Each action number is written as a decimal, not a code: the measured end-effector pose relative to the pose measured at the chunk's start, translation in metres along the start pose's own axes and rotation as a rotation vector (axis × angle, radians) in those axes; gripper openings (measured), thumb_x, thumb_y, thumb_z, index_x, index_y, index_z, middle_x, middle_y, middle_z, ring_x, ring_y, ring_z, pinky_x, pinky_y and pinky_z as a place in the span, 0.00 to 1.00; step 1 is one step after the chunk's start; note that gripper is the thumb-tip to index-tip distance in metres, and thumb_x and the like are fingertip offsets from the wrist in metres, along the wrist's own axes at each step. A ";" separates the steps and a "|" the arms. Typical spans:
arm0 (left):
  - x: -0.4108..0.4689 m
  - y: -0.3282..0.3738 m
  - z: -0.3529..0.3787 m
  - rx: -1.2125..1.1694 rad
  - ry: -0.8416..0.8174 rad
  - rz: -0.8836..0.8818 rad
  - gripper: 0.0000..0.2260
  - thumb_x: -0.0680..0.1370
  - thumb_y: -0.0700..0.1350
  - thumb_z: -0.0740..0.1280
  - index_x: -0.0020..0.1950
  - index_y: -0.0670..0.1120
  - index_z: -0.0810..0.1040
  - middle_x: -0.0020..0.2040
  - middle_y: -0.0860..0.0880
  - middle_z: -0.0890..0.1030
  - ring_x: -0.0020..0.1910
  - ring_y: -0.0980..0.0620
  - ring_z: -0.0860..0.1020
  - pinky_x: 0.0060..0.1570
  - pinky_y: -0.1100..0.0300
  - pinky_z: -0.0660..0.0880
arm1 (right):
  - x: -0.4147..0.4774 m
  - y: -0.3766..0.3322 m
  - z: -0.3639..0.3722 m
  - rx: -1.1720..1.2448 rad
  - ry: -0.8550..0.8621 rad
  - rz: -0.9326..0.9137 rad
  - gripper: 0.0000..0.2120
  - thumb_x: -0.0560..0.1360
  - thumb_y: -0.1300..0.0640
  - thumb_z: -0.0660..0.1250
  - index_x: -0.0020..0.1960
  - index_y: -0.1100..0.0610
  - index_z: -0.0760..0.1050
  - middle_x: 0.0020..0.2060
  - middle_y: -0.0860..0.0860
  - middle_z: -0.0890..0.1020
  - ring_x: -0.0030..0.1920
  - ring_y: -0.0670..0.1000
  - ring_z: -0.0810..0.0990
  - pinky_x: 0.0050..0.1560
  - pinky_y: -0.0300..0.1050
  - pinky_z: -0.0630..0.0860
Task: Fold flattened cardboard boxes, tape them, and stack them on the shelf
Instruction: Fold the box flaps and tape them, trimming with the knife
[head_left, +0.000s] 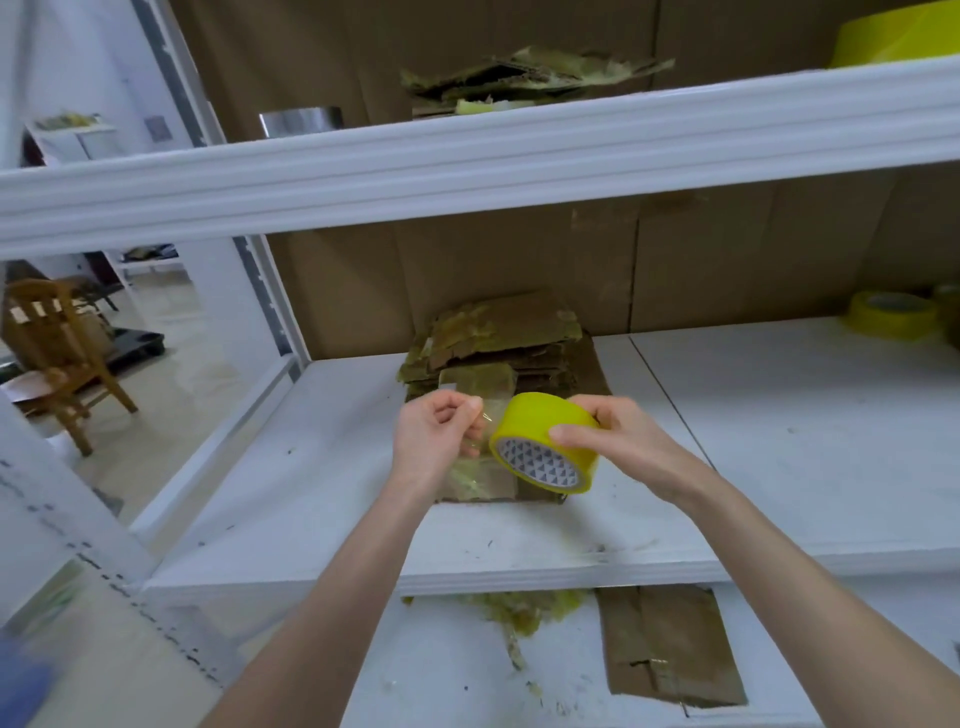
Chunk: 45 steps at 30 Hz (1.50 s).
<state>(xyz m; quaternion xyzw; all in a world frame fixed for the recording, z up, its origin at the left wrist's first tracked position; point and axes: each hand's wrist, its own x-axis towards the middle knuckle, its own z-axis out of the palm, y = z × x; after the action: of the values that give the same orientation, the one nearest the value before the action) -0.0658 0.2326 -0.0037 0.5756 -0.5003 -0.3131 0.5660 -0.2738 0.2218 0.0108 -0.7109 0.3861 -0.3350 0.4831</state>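
- My right hand (605, 434) grips the yellow roll of packing tape (543, 447), thumb on its near rim and fingers curled over the far side, above the middle white shelf board (779, 441).
- My left hand (431, 434) pinches the clear, yellowish free end of the tape (487, 422) between thumb and fingertips, just left of the roll.
- Below both hands lies a flattened brown cardboard box (483, 486), with a stack of worn flattened cardboard (498, 338) just beyond it, toward the far wall.
- No box here looks folded up yet, so I judge this step to be freeing a length of tape.
- To do it well, I should pull left in a straight line, holding the strip taut and flat so it does not curl back and stick to itself.
- I should hold the roll loosely enough that it can turn.
- A second yellow tape roll (891, 314) sits far right on the same board.
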 end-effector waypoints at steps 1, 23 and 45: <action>-0.001 -0.002 -0.005 -0.003 0.015 -0.004 0.09 0.78 0.38 0.67 0.38 0.44 0.79 0.31 0.48 0.80 0.28 0.58 0.77 0.28 0.65 0.75 | 0.002 -0.003 0.002 -0.065 -0.008 0.005 0.07 0.73 0.54 0.73 0.43 0.57 0.79 0.33 0.47 0.79 0.34 0.42 0.76 0.34 0.30 0.69; -0.012 -0.069 -0.064 -0.111 0.335 -0.168 0.04 0.77 0.39 0.68 0.42 0.44 0.80 0.38 0.46 0.84 0.37 0.55 0.80 0.32 0.63 0.78 | 0.015 0.013 0.033 -1.050 0.295 0.082 0.16 0.77 0.39 0.60 0.59 0.44 0.78 0.49 0.50 0.82 0.51 0.53 0.77 0.41 0.42 0.62; 0.032 -0.112 -0.042 0.084 0.258 -0.263 0.07 0.76 0.42 0.68 0.39 0.50 0.80 0.39 0.50 0.83 0.41 0.49 0.82 0.45 0.52 0.80 | 0.056 0.041 0.054 -1.077 0.279 0.278 0.22 0.79 0.38 0.57 0.69 0.44 0.70 0.58 0.53 0.78 0.60 0.53 0.74 0.57 0.45 0.69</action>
<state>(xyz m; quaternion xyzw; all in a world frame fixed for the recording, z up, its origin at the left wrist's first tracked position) 0.0077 0.2008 -0.0987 0.6946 -0.3565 -0.2869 0.5552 -0.2107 0.1863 -0.0391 -0.7482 0.6524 -0.1150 0.0366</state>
